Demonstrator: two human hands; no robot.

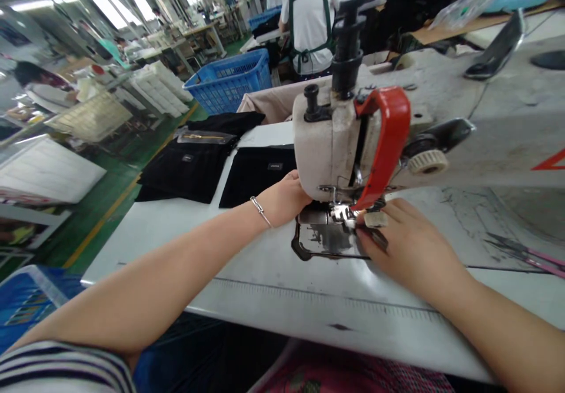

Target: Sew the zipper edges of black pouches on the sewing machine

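A white industrial sewing machine (313, 146) with a red guard (392, 128) stands in front of me. My left hand (285, 200), a bracelet at its wrist, is at the left of the machine head, at the edge of a black fabric piece (256, 169) with a small label. Its fingertips are partly hidden behind the head, and the fingers look closed on the fabric. Close to the presser foot (342, 212), my right hand (408, 240) has its fingers bent together at the needle plate (324, 237). What they pinch is too small to tell.
A stack of black fabric pieces (185, 166) lies on the table's left, a zipper (205, 137) in clear film on top. Pink-handled scissors (525, 253) rest at the right. Beyond are a blue crate (233, 81) and a person in a green-strapped apron (311, 22).
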